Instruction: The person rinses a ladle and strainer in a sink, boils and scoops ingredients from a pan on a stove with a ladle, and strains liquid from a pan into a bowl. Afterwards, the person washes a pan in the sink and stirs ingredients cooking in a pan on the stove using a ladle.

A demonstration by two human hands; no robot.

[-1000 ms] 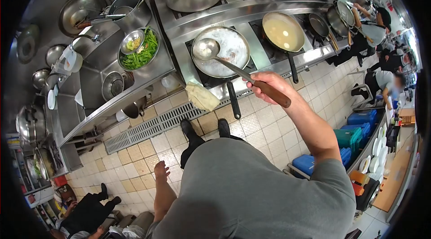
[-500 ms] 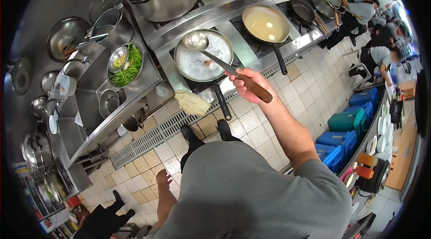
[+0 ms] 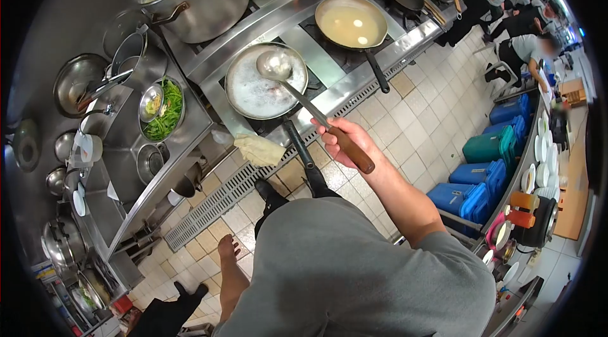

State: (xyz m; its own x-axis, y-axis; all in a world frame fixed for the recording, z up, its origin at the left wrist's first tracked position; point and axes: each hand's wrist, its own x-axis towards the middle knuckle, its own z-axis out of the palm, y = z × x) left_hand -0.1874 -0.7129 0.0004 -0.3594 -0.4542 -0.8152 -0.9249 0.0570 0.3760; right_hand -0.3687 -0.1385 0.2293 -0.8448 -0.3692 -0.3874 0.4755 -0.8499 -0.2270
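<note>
My right hand [image 3: 344,141] is wrapped round the wooden handle of a metal ladle [image 3: 274,65]. The ladle's bowl hangs over a wide frying pan [image 3: 237,87] of whitish, foamy liquid; whether it touches the liquid I cannot tell. The pan's black handle [image 3: 299,145] points toward me. A folded pale cloth [image 3: 258,149] lies at the stove's front edge, left of that handle. My left hand [image 3: 228,248] hangs low at my side, fingers loosely apart and holding nothing. To the right sits a second frying pan [image 3: 350,18] with yellowish liquid.
Large stockpots [image 3: 196,5] stand behind the pans. On the left counter are a bowl of green vegetables [image 3: 166,118], a small metal bowl [image 3: 152,104] and a sink [image 3: 123,182]. Blue bins [image 3: 457,199] line the right side. Other people [image 3: 522,49] work at far right; another [image 3: 166,315] is lower left.
The view has shifted slightly. My right hand and the ladle have moved a little lower toward me, with the ladle's bowl now more over the pan's middle. My left hand still hangs.
</note>
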